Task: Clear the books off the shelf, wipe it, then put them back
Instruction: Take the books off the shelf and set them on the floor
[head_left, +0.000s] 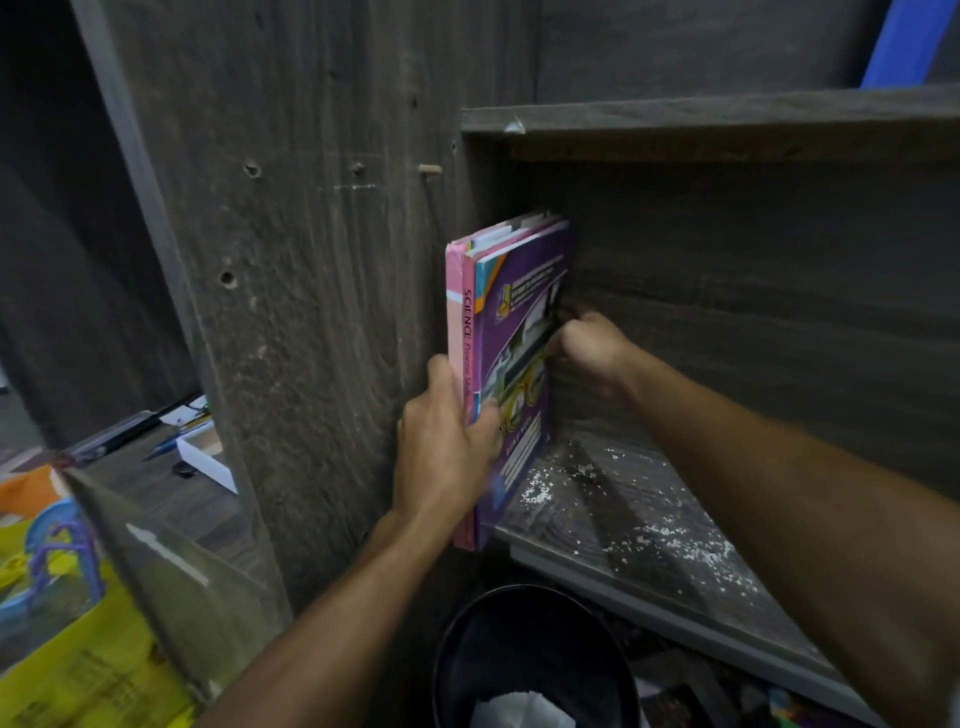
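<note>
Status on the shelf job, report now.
Left hand grips the books at their spines, right hand curled on their far edge. Books upright at the left end of the shelf. White crumbs litter its board; nothing blocks the hands.

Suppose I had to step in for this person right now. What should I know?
Left hand grips the books at the front edge; right hand pinches their back edge. They stand upright at the left end of the shelf, against the side panel. White crumbs lie on the shelf, so no wiping shows yet. Left to do: lift these out, wipe, put them back.
</note>
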